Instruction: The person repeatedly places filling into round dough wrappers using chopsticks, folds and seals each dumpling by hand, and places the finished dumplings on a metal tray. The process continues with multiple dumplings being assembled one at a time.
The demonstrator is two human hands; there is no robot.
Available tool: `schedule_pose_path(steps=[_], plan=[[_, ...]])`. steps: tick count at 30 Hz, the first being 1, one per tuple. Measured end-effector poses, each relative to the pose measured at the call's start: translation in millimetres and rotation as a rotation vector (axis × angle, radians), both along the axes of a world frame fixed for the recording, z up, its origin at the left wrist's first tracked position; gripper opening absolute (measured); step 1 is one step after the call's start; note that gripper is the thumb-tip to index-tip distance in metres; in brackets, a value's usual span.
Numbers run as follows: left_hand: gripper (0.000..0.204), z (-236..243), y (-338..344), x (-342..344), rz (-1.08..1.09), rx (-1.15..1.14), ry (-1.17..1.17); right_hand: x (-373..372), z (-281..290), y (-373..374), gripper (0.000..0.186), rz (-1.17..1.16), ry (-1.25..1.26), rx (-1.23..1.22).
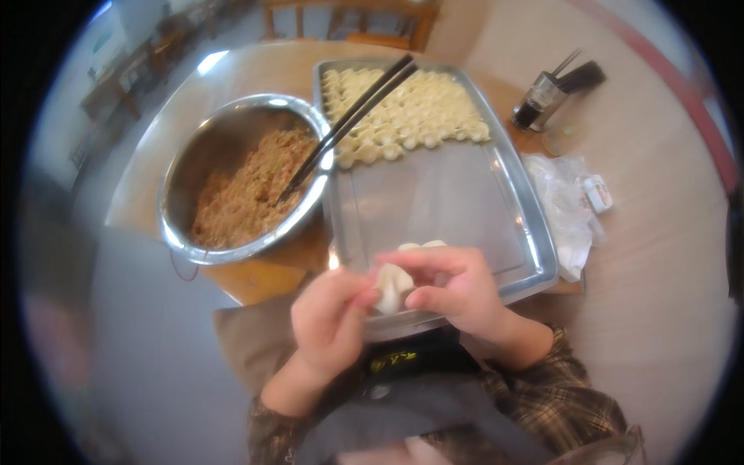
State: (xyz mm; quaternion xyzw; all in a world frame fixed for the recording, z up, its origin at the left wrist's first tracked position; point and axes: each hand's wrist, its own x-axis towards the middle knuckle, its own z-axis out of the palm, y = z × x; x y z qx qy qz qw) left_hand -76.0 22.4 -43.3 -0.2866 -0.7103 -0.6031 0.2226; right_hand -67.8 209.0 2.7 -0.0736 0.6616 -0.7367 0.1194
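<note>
A small white dumpling (392, 290) is held between my two hands, above the near edge of a metal tray (434, 205). My left hand (329, 314) pinches its left side between closed fingers. My right hand (457, 291) curls round from the other side, its thumb against the dumpling's right edge and its fingers over the top. White dough pieces (425, 245) show just behind my fingers, partly hidden by them. Rows of pale dumplings (399, 112) fill the tray's far end.
Left of the tray stands a steel bowl (180, 174) of minced filling (252, 190). Dark chopsticks (349, 124) rest across its rim and reach over the tray. At right are a crumpled plastic bag (562, 205), a small white container (597, 194) and a metal utensil holder (542, 97).
</note>
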Motion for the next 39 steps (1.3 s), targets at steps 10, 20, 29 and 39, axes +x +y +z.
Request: schedule_pose_path(steps=[10,20,29,39], plan=[[0.076,-1.3,2.7,-0.9,-0.054,0.144,-0.295,-133.5,-29.1,105.9,0.025,-0.232,-0.121,-0.085],[0.064,-9.5,4.8,-4.8,-0.037,0.142,-0.203,-239.0,-91.0,184.4,0.022,-0.455,0.067,0.500],[0.067,-6.5,4.0,-4.3,-0.069,0.158,-0.219,-235.4,-104.8,167.2,0.028,-0.480,0.105,0.611],[0.072,-6.3,-4.1,-2.3,-0.019,0.190,-0.219,-138.1,-31.0,121.0,0.029,0.044,0.391,0.760]])
